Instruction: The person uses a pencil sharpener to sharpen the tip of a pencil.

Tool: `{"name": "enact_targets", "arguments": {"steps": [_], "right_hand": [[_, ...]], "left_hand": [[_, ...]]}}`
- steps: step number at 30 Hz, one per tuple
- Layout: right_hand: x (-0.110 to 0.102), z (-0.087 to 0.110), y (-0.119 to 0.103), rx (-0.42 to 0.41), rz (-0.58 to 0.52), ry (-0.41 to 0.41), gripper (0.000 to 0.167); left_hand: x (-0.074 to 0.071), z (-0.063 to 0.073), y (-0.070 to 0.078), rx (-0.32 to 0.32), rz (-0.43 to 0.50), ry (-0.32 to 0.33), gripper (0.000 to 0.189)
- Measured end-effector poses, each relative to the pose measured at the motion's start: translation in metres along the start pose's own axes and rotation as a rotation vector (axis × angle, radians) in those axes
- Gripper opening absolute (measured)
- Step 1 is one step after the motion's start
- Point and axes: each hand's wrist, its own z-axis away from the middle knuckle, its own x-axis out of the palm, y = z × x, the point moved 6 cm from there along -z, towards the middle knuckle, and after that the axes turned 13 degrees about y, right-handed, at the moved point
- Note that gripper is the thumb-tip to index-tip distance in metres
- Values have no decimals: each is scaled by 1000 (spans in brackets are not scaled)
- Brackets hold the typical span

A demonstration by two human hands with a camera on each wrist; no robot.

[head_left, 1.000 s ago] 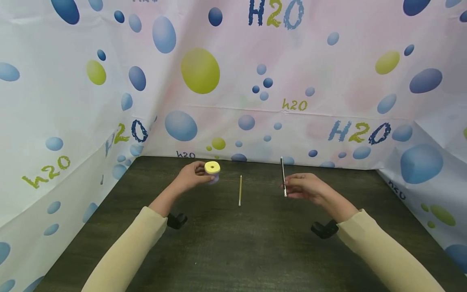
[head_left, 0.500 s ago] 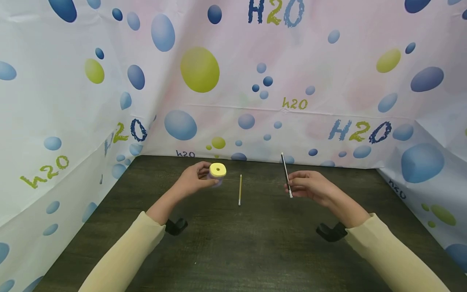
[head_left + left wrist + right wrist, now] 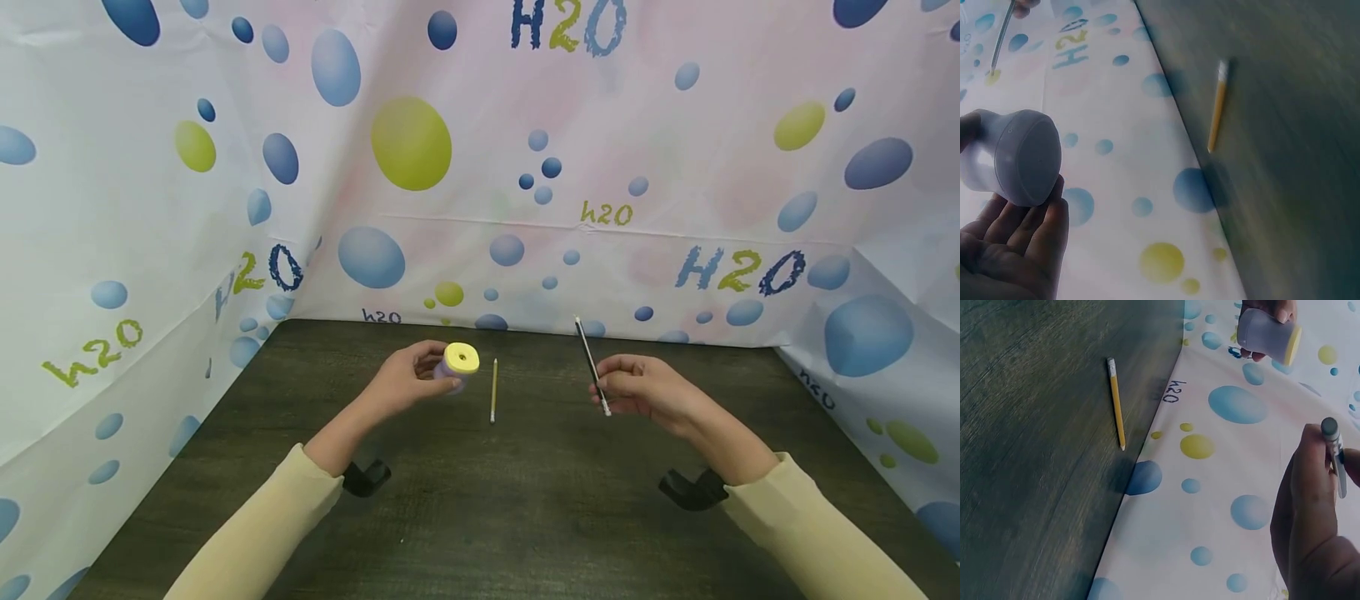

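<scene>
Patterned sheet: begins at the far left and runs round behind the counter to the right, white with blue and green spots and "H2O" lettering.
Left sleeve: cream, reaching in from the lower left, with a black fitting just beside its cuff.
Left hand: curved round a purple container, thumb on one side and fingers on the other, parted by the container's width.
Purple container: held up off the counter between thumb and fingers, tilted; its yellow lid, with a small dark hole, stands uncovered by them.
Yellow pencil: lying on the counter between the two hands, nearer the left, touched by neither; its white end points toward the person.
Dark pencil: raised and slanting, pinched near its lower, pale end, most of its length rising beyond the fingers toward the sheet.
Right hand: thumb and fingers nearly together, with just the dark pencil between them.
Right sleeve: cream, reaching in from the lower right, another black fitting beside its cuff.
</scene>
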Motion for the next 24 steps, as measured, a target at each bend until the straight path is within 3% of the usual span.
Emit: {"name": "enact_targets", "arguments": {"steps": [3, 9, 18, 24], "right_hand": [[2, 4, -2, -14, 2, -17, 23], [11, 8, -4, -39, 21, -55, 48], [20, 12, -3, -43, 28, -84, 50], [26, 11, 1, -32, 28, -108, 52]], "left_hand": [[4, 2, 3, 10, 12, -9, 58], [12, 5, 9, 33, 32, -26, 57], [18, 10, 14, 25, 32, -36, 58], [23, 12, 17, 56, 28, -43, 54]]}}
